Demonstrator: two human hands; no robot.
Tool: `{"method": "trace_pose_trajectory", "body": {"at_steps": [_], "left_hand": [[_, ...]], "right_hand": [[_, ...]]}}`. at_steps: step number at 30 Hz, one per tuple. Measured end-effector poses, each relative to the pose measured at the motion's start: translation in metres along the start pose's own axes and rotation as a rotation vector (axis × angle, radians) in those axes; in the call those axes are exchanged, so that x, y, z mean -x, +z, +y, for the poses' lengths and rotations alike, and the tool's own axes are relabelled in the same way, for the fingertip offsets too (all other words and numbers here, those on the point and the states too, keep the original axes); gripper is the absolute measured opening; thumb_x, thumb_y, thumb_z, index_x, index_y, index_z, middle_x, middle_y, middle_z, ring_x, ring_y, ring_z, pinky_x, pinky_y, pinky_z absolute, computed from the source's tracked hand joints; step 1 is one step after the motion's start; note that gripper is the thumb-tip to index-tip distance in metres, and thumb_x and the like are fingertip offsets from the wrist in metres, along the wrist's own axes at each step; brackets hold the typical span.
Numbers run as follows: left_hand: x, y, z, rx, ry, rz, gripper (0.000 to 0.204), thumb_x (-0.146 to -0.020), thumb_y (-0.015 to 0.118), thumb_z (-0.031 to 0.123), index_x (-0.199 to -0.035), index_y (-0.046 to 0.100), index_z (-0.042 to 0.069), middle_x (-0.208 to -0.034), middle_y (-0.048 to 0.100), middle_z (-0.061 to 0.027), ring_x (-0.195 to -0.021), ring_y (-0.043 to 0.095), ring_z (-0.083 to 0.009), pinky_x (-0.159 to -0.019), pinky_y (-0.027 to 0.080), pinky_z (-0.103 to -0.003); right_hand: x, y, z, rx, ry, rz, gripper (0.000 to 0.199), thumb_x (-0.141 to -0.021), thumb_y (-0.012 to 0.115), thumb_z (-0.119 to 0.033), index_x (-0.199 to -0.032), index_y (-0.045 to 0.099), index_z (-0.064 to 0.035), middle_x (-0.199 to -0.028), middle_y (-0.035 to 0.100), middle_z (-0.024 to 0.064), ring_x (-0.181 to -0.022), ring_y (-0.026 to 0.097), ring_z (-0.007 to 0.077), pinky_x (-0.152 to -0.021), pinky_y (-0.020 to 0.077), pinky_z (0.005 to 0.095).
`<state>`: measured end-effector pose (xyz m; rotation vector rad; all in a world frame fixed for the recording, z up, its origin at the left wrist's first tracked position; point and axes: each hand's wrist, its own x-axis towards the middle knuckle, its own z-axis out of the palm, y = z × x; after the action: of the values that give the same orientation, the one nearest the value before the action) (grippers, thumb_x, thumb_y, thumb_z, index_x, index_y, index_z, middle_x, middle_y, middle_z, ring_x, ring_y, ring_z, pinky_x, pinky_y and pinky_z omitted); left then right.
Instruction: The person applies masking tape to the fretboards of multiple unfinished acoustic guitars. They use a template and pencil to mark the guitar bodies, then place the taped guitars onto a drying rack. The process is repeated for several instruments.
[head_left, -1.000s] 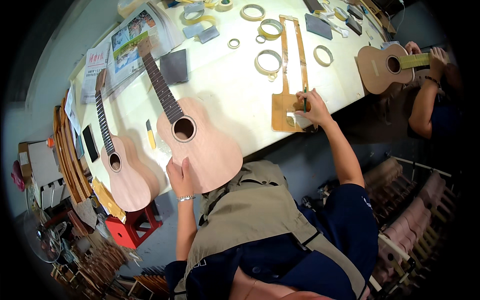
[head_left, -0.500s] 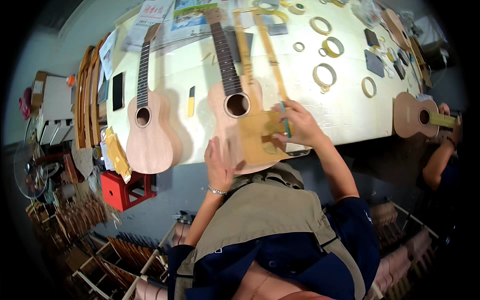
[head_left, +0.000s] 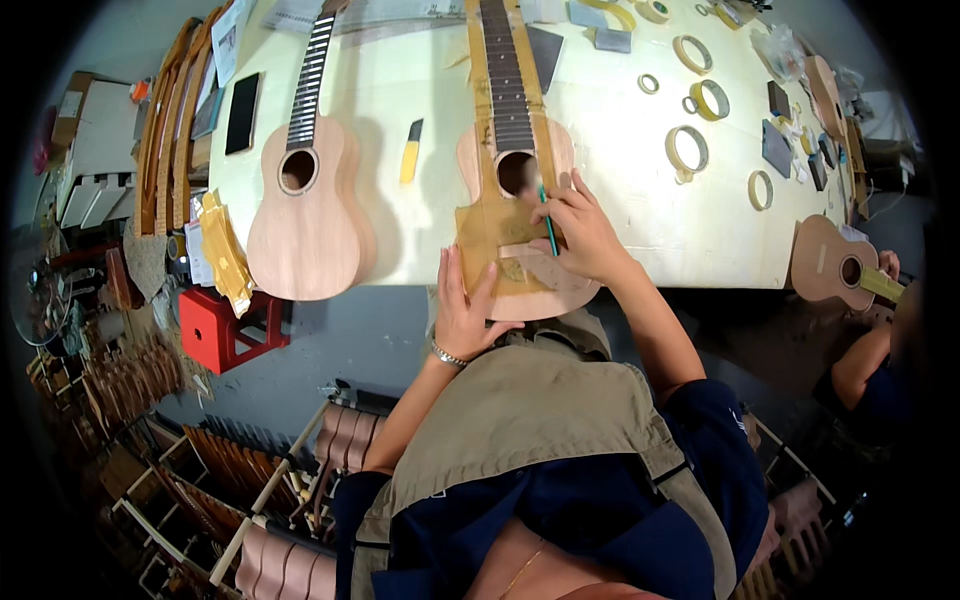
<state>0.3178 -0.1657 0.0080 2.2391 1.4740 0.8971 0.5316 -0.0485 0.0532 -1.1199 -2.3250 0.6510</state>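
A bare wooden ukulele (head_left: 566, 155) lies on the table edge against my apron, its dark fretboard (head_left: 503, 80) pointing away. Over its body rests a see-through amber template (head_left: 470, 228), whose two long strips run up either side of the neck. My right hand (head_left: 588, 238) pinches a teal pencil (head_left: 550, 232) above the template, just below the sound hole (head_left: 514, 172). My left hand (head_left: 466, 318) is spread at the lower left of the body, its fingertips on the template's lower edge. A second bare ukulele (head_left: 305, 235) lies to the left, untouched.
Between the ukuleles lies a yellow-handled cutter (head_left: 410, 155); a black phone (head_left: 241, 112) is further left. Tape rolls (head_left: 687, 150) are scattered at right. A red stool (head_left: 215, 328) stands below the table's left end. Another person's arm (head_left: 870, 360) is beside a ukulele (head_left: 830, 262) at far right.
The template has come down into line with the ukulele, its strips now flanking the neck. My left hand has shifted right onto its lower edge; the pencil hand has moved slightly left.
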Motion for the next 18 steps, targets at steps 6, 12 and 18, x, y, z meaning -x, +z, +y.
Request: {"method": "trace_pose_trajectory", "body": {"at_steps": [6, 12, 18], "left_hand": [[-0.003, -0.001, 0.000, -0.020, -0.017, -0.009, 0.091, -0.065, 0.069, 0.059, -0.135, 0.041, 0.008, -0.141, 0.017, -0.0345, -0.126, 0.025, -0.0529, -0.101, 0.028, -0.055], [-0.002, 0.002, -0.002, -0.001, 0.011, 0.009, 0.090, -0.065, 0.069, 0.058, -0.135, 0.041, 0.009, -0.140, 0.019, -0.0337, -0.124, 0.027, -0.0537, -0.100, 0.030, -0.058], [0.000, 0.004, -0.004, -0.005, 0.006, 0.034, 0.088, -0.066, 0.069, 0.059, -0.133, 0.043, 0.007, -0.140, 0.020, -0.0346, -0.126, 0.027, -0.0513, -0.102, 0.028, -0.054]], "right_hand": [[0.026, -0.001, -0.026, -0.076, 0.081, 0.254, 0.021, -0.076, 0.068, -0.014, -0.096, 0.066, -0.0063, -0.087, 0.063, 0.0058, -0.084, 0.055, 0.0237, -0.085, 0.0430, 0.0401], [0.031, 0.027, -0.039, -0.090, -0.059, 0.304, 0.013, -0.072, 0.070, -0.007, -0.084, 0.066, -0.0084, -0.076, 0.061, 0.0008, -0.071, 0.052, 0.0189, -0.061, 0.0395, 0.0284], [0.022, -0.001, -0.044, 0.302, 0.078, 0.213, 0.011, -0.072, 0.071, -0.012, -0.082, 0.066, -0.0113, -0.072, 0.061, -0.0001, -0.070, 0.051, 0.0191, -0.066, 0.0372, 0.0322]]}}
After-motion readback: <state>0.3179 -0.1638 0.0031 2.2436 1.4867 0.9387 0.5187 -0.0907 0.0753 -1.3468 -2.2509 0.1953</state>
